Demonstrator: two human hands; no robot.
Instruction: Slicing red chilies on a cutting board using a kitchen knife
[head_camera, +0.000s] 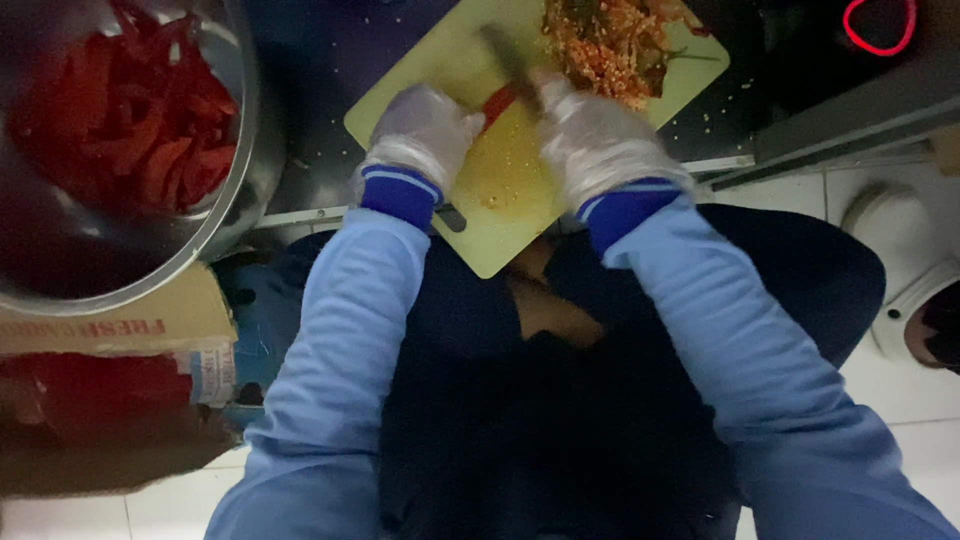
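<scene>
Left hand: clear disposable glove over a blue knit cuff and pale blue sleeve. Fingers curled down and close together, pressing on a red chilli piece that lies near the middle of the cutting board. Only a short red stretch of the chilli shows between the two hands; the rest is hidden under the gloves.

Right hand: gloved likewise, fingers wrapped tight around the handle of a knife. The blade is dark and motion-blurred, slanting up toward the board's far edge, just above the chilli.

Cutting board: yellow-green, rectangular, set at a slant on a dark counter, its near corner overhanging the counter's front edge. Scattered pale seeds and wet marks on its middle.

Pile of seeds and trimmings: orange-red with green stem bits, heaped at the board's far right corner.

Metal bowl: large, round, at the counter's left edge, holding red chilli strips.

Cardboard box: below the bowl, beside the person's left arm.
</scene>
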